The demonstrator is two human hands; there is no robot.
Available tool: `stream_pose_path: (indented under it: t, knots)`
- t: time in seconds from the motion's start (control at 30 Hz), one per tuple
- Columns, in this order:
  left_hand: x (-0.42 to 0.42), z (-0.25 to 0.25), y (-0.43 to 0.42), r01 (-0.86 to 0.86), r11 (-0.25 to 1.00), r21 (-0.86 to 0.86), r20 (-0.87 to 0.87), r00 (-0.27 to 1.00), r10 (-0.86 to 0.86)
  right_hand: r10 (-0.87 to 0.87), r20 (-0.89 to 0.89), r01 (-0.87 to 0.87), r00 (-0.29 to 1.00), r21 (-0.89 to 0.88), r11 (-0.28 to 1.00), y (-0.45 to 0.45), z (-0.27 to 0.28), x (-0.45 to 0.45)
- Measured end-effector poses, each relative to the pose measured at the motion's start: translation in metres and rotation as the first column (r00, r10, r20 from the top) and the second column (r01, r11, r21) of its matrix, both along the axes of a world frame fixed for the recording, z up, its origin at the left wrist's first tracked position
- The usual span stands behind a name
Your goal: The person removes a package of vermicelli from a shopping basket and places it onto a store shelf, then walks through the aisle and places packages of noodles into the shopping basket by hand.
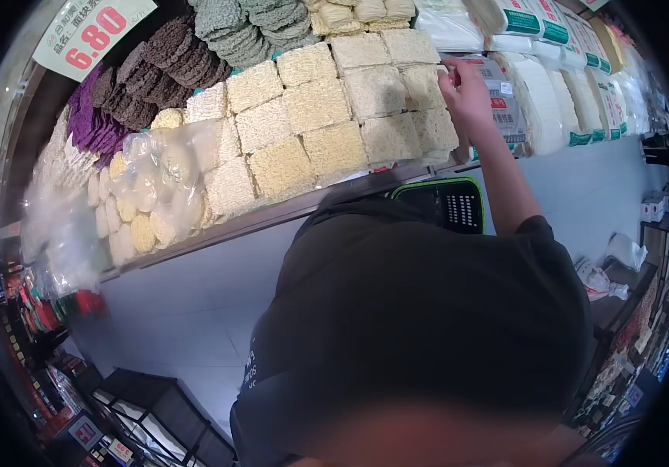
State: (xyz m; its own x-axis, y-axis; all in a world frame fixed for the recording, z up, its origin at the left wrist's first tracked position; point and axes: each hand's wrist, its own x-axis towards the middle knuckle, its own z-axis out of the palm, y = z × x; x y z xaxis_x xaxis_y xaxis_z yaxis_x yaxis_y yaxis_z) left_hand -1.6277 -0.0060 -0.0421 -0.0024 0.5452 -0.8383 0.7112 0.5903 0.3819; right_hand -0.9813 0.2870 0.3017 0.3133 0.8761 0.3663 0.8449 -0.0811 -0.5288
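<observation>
My right hand (465, 95) reaches to the right end of the display, its fingers bent and closed at the edge of a pale dried noodle block (423, 87). That block lies among rows of similar cream and yellow noodle blocks (325, 101), stacked side by side. Just right of the hand stands a grey printed package (501, 97). My left hand is out of view.
Purple (95, 117), brown (183, 58) and grey-green noodle bundles (229, 31) lie farther left, below a 6.80 price sign (93, 35). Clear plastic bags (159, 167) cover part of the left stock. White packs (541, 101) stand right. A green-rimmed black basket (459, 204) sits below the counter edge.
</observation>
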Motion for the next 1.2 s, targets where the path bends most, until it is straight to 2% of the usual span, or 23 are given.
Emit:
stream_pose_path:
  t: [0.03, 0.13, 0.23, 0.33, 0.43, 0.53, 0.73, 0.83, 0.9, 0.93, 0.97, 1.0, 1.03, 1.17, 1.2]
  knots:
    - [0.003, 0.005, 0.009, 0.006, 1.0, 0.003, -0.003, 1.0, -0.006, -0.082, 0.107, 0.078, 0.991, 0.046, 0.996, 0.009, -0.017, 0.018]
    - [0.01, 0.015, 0.031, 0.03, 0.999, 0.017, -0.01, 0.999, -0.03, -0.191, 0.197, 0.231, 0.962, -0.204, 0.951, 0.02, -0.068, 0.054]
    - [0.013, 0.022, 0.045, 0.067, 0.998, 0.017, -0.022, 0.998, -0.066, -0.248, -0.156, 0.119, 0.956, -0.566, 0.816, 0.029, -0.086, 0.067]
    - [0.016, 0.023, 0.053, 0.104, 0.995, 0.011, -0.029, 0.994, -0.104, -0.292, 0.067, 0.296, 0.954, -0.352, 0.888, 0.024, -0.11, 0.06]
    - [0.017, 0.024, 0.06, 0.139, 0.99, -0.001, -0.039, 0.99, -0.139, -0.313, -0.001, 0.295, 0.95, -0.333, 0.896, 0.032, -0.136, 0.072]
    - [0.02, 0.024, 0.064, 0.17, 0.985, -0.008, -0.047, 0.984, -0.17, -0.319, -0.258, 0.195, 0.912, -0.411, 0.89, 0.031, -0.116, 0.063]
    - [0.027, 0.025, 0.073, 0.229, 0.973, -0.008, -0.058, 0.972, -0.23, -0.257, -0.283, 0.144, 0.924, -0.365, 0.92, 0.034, -0.131, 0.059]
    - [0.035, 0.026, 0.078, 0.254, 0.967, 0.013, -0.056, 0.966, -0.253, -0.318, -0.127, 0.282, 0.94, -0.238, 0.929, 0.033, -0.155, 0.06]
    - [0.039, 0.029, 0.075, 0.26, 0.965, 0.039, -0.058, 0.965, -0.257, -0.261, -0.062, 0.246, 0.963, -0.185, 0.952, 0.026, -0.16, 0.066]
    - [0.042, 0.029, 0.075, 0.262, 0.963, 0.06, -0.057, 0.964, -0.259, -0.255, 0.131, 0.263, 0.958, -0.055, 0.963, 0.019, -0.159, 0.065]
    - [0.045, 0.031, 0.076, 0.266, 0.96, 0.085, -0.06, 0.963, -0.261, -0.217, 0.191, 0.202, 0.957, 0.096, 0.975, 0.02, -0.173, 0.077]
    - [0.047, 0.034, 0.076, 0.259, 0.96, 0.107, -0.067, 0.965, -0.253, -0.206, 0.099, 0.196, 0.973, 0.105, 0.975, 0.012, -0.143, 0.06]
    - [0.049, 0.037, 0.075, 0.247, 0.961, 0.127, -0.072, 0.968, -0.239, -0.187, -0.075, 0.197, 0.979, 0.16, 0.967, 0.006, -0.129, 0.046]
    - [0.053, 0.045, 0.059, 0.197, 0.975, 0.104, -0.112, 0.976, -0.185, -0.019, -0.148, 0.052, 0.989, 0.224, 0.973, -0.016, -0.083, -0.017]
    - [0.052, 0.045, 0.052, 0.186, 0.979, 0.085, -0.121, 0.977, -0.175, 0.096, -0.188, -0.058, 0.977, 0.194, 0.979, -0.021, -0.078, -0.038]
